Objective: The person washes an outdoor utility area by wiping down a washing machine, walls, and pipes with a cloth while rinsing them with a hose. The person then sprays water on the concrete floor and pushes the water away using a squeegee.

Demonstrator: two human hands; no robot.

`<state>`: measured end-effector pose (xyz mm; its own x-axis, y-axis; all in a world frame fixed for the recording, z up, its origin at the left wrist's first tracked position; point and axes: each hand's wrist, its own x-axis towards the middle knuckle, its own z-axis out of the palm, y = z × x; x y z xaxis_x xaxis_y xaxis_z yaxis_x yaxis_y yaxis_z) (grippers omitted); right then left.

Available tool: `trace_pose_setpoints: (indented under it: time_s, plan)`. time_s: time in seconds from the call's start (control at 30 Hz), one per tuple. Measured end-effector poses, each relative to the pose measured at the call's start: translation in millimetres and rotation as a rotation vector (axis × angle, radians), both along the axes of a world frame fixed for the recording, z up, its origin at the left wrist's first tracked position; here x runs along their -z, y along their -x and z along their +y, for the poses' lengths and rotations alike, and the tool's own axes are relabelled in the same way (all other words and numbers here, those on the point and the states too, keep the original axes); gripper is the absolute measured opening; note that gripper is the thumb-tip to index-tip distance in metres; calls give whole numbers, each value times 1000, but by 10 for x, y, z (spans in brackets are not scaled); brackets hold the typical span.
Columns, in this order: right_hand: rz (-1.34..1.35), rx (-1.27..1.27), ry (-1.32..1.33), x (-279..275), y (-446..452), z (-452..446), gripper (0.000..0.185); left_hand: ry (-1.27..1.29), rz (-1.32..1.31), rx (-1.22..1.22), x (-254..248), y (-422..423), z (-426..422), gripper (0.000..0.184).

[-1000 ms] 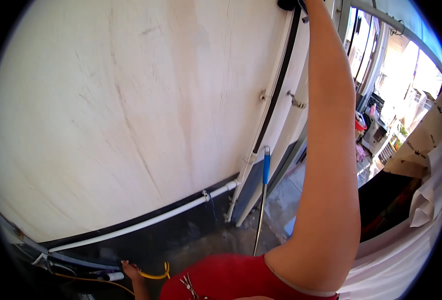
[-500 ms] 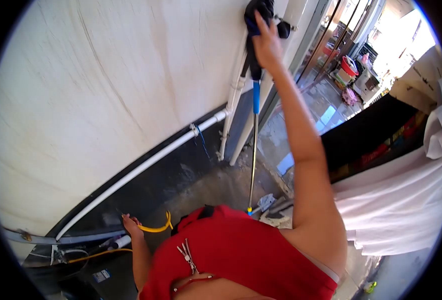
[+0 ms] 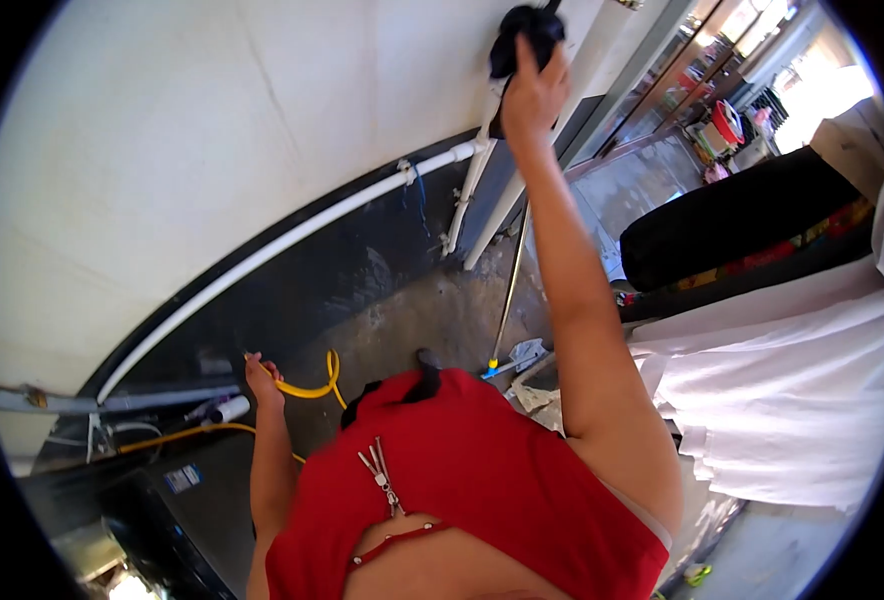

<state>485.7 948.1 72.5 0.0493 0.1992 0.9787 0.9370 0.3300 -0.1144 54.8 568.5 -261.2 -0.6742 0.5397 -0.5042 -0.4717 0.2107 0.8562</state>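
Observation:
My right hand (image 3: 538, 98) reaches up along the wall, gripping a bunched black cloth-like item (image 3: 524, 35); its exact kind is unclear. Its index finger lies stretched over the dark bundle. Below that hand runs a thin metal pole (image 3: 511, 290) with a yellow and blue fitting at its foot; my arm hides its upper part. My left hand (image 3: 264, 380), low at the left, is closed around a yellow hose (image 3: 307, 391) that curls toward my red top (image 3: 462, 450). Something small and dark sticks out past the left fingertips, too blurred to name.
A white pipe (image 3: 292, 245) follows the wall and meets upright pipes (image 3: 467, 200) near the doorway. Dark clothes (image 3: 742, 220) and a white cloth (image 3: 752, 390) hang close on my right. A black-topped surface (image 3: 212, 510) stands at lower left.
The view has tilted, so the wall pipes sit higher and further right. My right hand and the black bundle have moved lower relative to those pipes. My left hand still holds the hose.

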Motion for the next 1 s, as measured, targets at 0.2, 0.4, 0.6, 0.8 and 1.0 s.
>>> trace_pose_setpoints:
  time_s: [0.2, 0.4, 0.6, 0.8, 1.0]
  plan:
    - [-490, 213, 395, 545, 31, -130, 24, 20, 23, -35, 36, -8, -235, 28]
    - [-223, -152, 465, 1091, 228, -571, 33, 13, 27, -34, -114, -40, -414, 30]
    - [240, -320, 799, 1653, 904, -846, 33, 15, 70, -39, -141, -64, -612, 31]
    - [265, -192, 668, 1576, 603, -732, 40, 22, 123, 28, -241, -4, -631, 32]
    - [105, -323, 820, 1750, 773, -878, 44, 60, 171, 166, -370, -31, -564, 34]
